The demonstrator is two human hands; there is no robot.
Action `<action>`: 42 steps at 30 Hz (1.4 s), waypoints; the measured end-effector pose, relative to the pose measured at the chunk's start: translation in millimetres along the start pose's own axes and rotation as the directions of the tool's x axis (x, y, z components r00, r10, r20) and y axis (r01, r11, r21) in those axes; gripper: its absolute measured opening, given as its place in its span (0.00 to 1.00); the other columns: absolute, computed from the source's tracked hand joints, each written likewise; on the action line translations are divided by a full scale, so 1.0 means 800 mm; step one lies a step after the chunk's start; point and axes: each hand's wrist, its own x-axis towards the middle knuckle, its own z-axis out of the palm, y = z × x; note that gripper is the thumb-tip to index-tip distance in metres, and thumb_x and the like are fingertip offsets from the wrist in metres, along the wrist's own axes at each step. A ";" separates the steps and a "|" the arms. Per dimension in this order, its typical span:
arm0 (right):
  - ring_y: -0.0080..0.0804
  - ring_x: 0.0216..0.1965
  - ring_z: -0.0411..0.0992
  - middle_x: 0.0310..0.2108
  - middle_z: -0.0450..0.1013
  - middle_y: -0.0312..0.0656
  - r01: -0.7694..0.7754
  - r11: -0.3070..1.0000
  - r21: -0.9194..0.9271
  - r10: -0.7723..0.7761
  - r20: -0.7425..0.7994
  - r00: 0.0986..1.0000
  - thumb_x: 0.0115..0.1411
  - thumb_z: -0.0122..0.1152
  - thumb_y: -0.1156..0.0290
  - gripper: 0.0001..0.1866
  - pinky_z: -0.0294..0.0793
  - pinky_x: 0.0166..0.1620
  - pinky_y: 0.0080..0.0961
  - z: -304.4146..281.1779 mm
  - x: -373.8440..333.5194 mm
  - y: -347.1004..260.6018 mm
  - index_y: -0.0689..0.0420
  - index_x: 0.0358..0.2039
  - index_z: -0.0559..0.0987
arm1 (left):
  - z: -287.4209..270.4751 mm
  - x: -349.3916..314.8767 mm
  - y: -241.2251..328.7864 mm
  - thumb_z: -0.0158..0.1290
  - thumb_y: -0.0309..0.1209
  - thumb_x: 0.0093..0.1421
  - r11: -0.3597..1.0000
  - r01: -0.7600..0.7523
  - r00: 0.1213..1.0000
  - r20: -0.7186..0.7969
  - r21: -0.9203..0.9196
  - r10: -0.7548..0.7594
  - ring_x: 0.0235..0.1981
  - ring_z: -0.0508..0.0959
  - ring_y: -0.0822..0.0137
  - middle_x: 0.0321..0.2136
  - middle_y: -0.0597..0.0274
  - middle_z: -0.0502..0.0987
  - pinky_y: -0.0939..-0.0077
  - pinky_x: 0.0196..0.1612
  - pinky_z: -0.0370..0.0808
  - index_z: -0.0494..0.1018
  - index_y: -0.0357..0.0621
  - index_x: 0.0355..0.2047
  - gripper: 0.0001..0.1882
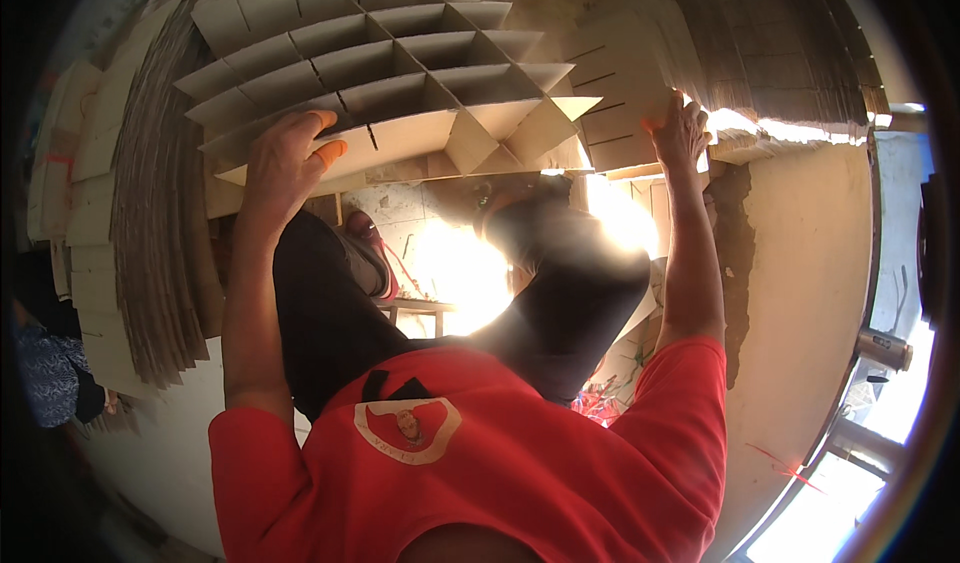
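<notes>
In front of me sits a cardboard divider [430,85], a grid of slotted strips crossed into open cells. My left hand [280,163] is closed at its near left edge, with orange coverings on two fingertips lying against the nearest strip. To the right of the grid, a pile of slotted cardboard strips [625,83] lies flat with its slots showing. My right hand [682,131] is at the near right edge of that pile, fingers bent over a strip's edge; glare partly hides the contact.
Tall stacks of cardboard strips stand at the left [160,193] and far right [775,53]. More slotted cardboard [270,3] lies behind the grid. A tan board [800,253] runs along my right side. Another person's patterned clothing [50,373] shows at the far left.
</notes>
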 end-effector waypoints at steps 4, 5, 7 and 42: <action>0.53 0.42 0.70 0.42 0.72 0.51 0.068 0.976 0.209 -0.078 0.038 0.996 0.49 0.66 0.56 0.26 0.71 0.41 0.42 0.045 0.041 0.050 0.58 0.43 0.71 | -0.006 0.000 0.001 0.58 0.30 0.51 0.999 0.054 0.999 0.001 -0.008 -0.054 0.39 0.76 0.51 0.37 0.48 0.77 0.65 0.43 0.72 0.74 0.34 0.37 0.15; 0.52 0.41 0.71 0.40 0.73 0.51 0.027 0.959 0.282 -0.048 0.066 0.997 0.48 0.66 0.56 0.26 0.71 0.40 0.42 0.043 0.046 0.056 0.58 0.43 0.71 | -0.007 -0.002 0.001 0.58 0.30 0.51 0.998 0.069 0.998 0.000 -0.010 -0.069 0.39 0.76 0.51 0.37 0.48 0.77 0.65 0.43 0.72 0.74 0.34 0.37 0.15; 0.51 0.39 0.72 0.36 0.75 0.51 -0.050 0.938 0.342 0.023 0.084 0.996 0.47 0.66 0.56 0.24 0.71 0.39 0.42 0.034 0.051 0.057 0.58 0.40 0.73 | -0.010 -0.005 0.000 0.58 0.31 0.52 0.997 0.079 0.997 -0.007 -0.013 -0.079 0.39 0.76 0.52 0.37 0.48 0.77 0.65 0.44 0.72 0.74 0.34 0.37 0.15; 0.10 0.23 0.54 0.20 0.56 0.21 0.426 0.192 0.884 -0.501 -0.284 0.817 0.50 0.65 0.80 0.26 0.55 0.30 0.05 -0.261 -0.033 -0.263 0.59 0.52 0.74 | 0.007 -0.023 -0.027 0.58 0.23 0.49 0.994 -0.086 0.983 -0.166 -0.072 0.073 0.28 0.77 0.56 0.25 0.53 0.76 0.67 0.30 0.73 0.75 0.39 0.28 0.05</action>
